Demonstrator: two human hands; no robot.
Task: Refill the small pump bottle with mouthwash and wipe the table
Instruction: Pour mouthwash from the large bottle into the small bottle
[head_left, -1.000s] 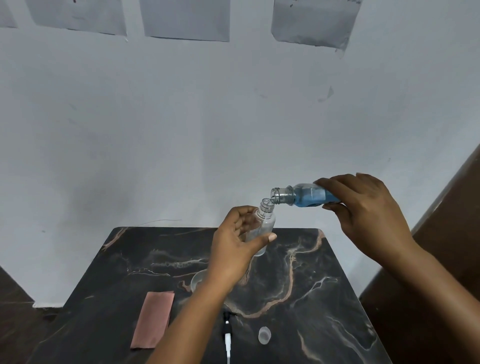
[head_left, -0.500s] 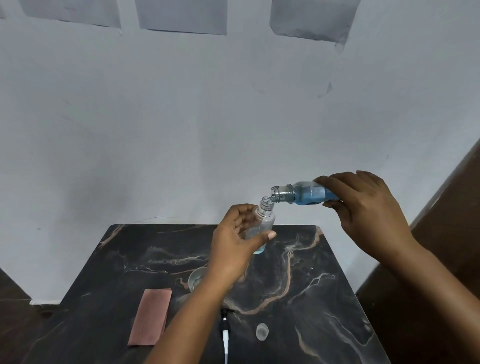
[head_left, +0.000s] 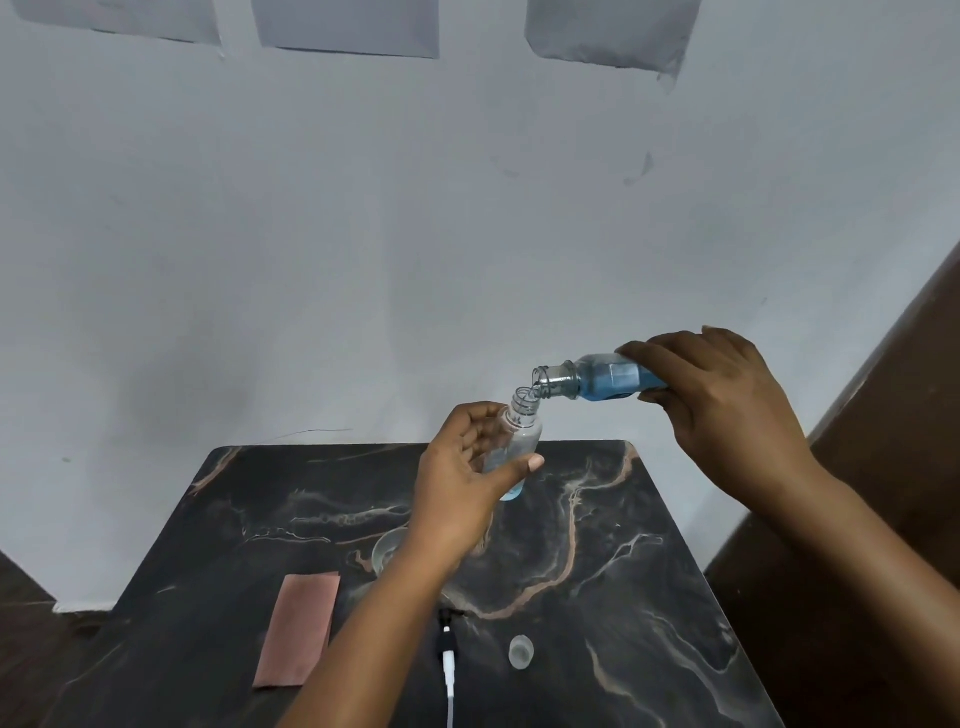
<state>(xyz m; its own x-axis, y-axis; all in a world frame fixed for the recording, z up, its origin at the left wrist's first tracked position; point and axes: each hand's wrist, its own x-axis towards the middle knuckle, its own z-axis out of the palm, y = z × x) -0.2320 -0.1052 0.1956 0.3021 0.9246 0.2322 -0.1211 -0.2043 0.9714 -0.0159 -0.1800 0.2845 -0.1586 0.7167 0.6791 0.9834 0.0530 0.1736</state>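
Note:
My left hand grips a small clear bottle, tilted, above the dark marble table. A little blue liquid shows at the small bottle's bottom. My right hand holds the mouthwash bottle almost on its side, its open mouth touching the small bottle's open neck. Blue mouthwash fills the part near my fingers. The pump head, black and white with a long tube, lies on the table near the front. A pink cloth lies flat at the front left.
A clear cap sits on the table to the right of the pump head. A small clear round dish is partly hidden behind my left forearm. A grey wall stands behind the table and a brown wooden surface at the right.
The mouthwash bottle has tipped a little further and its mouth now meets the small bottle's neck. Blue liquid has appeared at the small bottle's bottom.

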